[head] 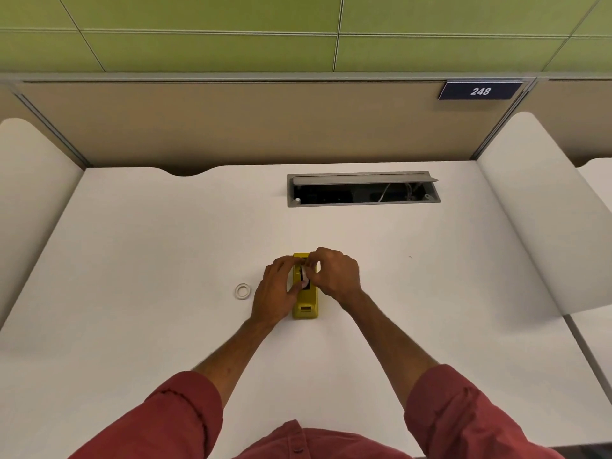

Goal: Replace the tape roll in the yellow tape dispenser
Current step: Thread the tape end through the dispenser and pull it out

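Note:
The yellow tape dispenser (pixel 306 308) stands lengthwise on the white desk (pixel 165 246), its cutter end toward me. A white tape roll (pixel 303 275) sits upright in its slot. My left hand (pixel 276 291) wraps the dispenser's left side, thumb on the roll's near edge. My right hand (pixel 336 274) comes from the right and pinches the top of the roll with its fingertips. A small, thin, whitish ring, seemingly a bare tape core (pixel 242 290), lies flat on the desk left of my left hand.
An open grey cable hatch (pixel 362 188) with wires inside is set into the desk behind the dispenser. White side dividers (pixel 543 213) flank the desk, and a beige back panel carries a sign reading 248 (pixel 480 91).

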Demonstrator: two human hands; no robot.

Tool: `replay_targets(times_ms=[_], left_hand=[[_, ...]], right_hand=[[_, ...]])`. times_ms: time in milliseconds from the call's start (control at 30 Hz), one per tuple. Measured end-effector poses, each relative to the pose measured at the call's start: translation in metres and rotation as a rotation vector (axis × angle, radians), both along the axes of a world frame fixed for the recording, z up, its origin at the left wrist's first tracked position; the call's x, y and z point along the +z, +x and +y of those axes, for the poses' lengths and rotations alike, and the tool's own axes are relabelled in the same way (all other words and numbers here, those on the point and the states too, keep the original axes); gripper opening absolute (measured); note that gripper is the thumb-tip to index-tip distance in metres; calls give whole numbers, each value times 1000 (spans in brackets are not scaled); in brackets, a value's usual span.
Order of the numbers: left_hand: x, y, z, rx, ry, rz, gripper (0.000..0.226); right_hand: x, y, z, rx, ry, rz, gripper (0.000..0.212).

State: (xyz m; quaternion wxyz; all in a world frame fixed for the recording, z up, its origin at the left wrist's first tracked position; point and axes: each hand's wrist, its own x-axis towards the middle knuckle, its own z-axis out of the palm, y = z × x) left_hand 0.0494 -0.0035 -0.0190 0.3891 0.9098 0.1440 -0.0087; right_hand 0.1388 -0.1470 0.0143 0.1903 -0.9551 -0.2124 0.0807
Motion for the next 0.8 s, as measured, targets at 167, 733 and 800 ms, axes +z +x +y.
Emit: replay_targets(times_ms=[167, 733, 800], left_hand=[[0, -2, 1, 33, 7, -12, 49], [0, 0, 2, -27, 64, 17, 51], [-1, -1, 0, -13, 58, 16, 49]], right_hand=[[-3, -5, -3, 7, 2, -27, 22], [1, -6, -3, 55, -32, -15, 27], [0, -7, -3, 56, -42, -34, 28]])
